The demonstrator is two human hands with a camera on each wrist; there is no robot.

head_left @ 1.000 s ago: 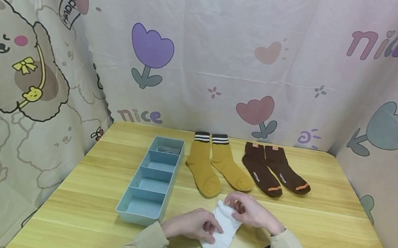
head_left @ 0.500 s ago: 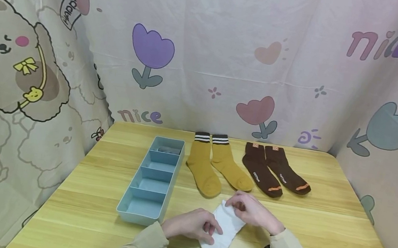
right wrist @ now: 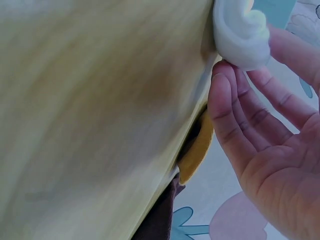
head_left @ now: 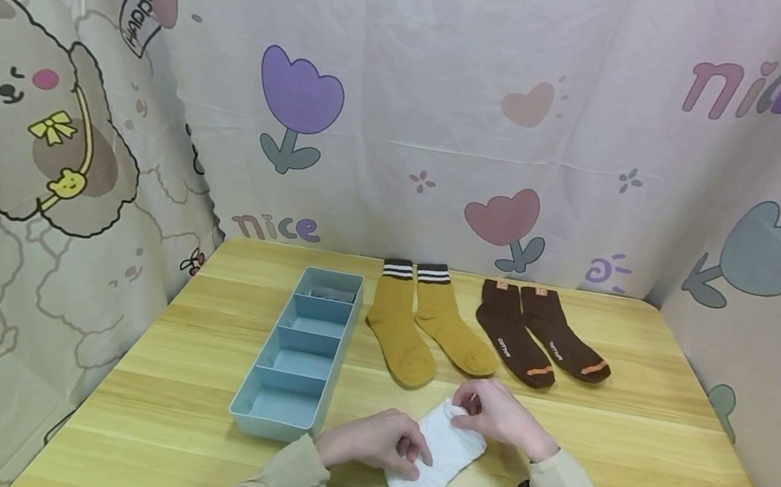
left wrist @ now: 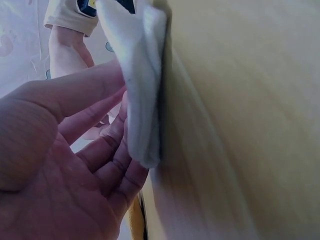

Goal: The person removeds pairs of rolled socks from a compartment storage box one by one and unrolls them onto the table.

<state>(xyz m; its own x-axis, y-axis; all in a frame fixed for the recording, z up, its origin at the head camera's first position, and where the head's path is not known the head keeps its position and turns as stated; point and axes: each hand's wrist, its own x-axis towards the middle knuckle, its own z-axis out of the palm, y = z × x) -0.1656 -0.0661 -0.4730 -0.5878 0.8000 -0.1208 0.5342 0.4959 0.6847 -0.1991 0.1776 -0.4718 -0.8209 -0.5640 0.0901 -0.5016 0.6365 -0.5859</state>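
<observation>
On the table, a white sock lies slanted between both hands, its layered edge showing close up in the left wrist view. My left hand touches its near left part, thumb and fingertips resting on the fabric with the fingers loosely bent. At the far end, my right hand pinches the sock's edge between thumb and fingers. The right wrist view shows the rounded, rolled-looking end of the white sock at those fingertips.
A blue-grey divided box stands left of the hands, with something dark in its rear compartment. Behind the hands lie two mustard socks with striped cuffs. Two brown socks lie to their right. A printed curtain hangs behind the table.
The far end of the white sock has shifted to the right with my right hand, so the sock lies more slanted. My left hand has hardly moved.
</observation>
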